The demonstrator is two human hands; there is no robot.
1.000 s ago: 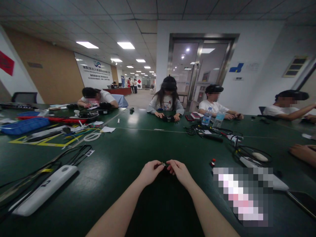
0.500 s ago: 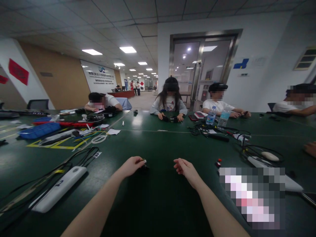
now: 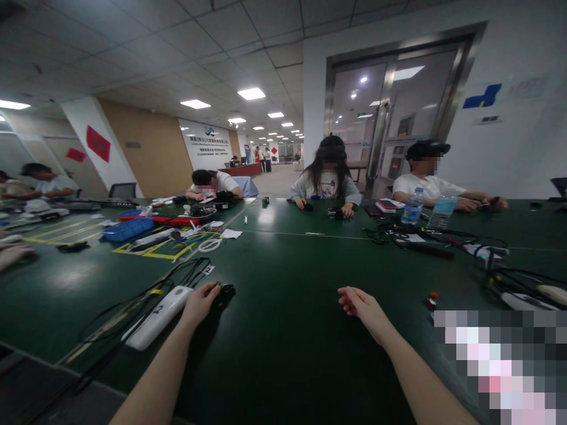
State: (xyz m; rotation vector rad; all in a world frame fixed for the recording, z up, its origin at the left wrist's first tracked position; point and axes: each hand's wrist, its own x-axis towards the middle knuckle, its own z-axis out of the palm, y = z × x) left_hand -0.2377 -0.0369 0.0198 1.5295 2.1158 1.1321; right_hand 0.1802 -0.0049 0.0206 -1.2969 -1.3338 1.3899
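My left hand (image 3: 200, 306) is pinched on a small black object (image 3: 226, 290) at the table surface, beside the white power strip (image 3: 159, 319). What kind of object it is I cannot make out; it looks dark and lumpy, partly hidden by the fingertips. My right hand (image 3: 361, 304) hovers over the bare green table (image 3: 283, 342), palm turned inward. Its fingers are loosely curled and slightly apart, with nothing visible in them. The closest thing to it is a small red-and-black item (image 3: 432, 300) to the right.
Black cables (image 3: 146, 298) run along the left by the power strip. A blue tray (image 3: 128, 229) and a white coiled cable (image 3: 209, 245) lie farther left. Across the table sit several people, with two water bottles (image 3: 413, 208) and cables near the right one. A pixelated patch covers the lower right.
My left hand has moved left toward the power strip with the small black object. My view has turned left; the right hand keeps about the same pose.
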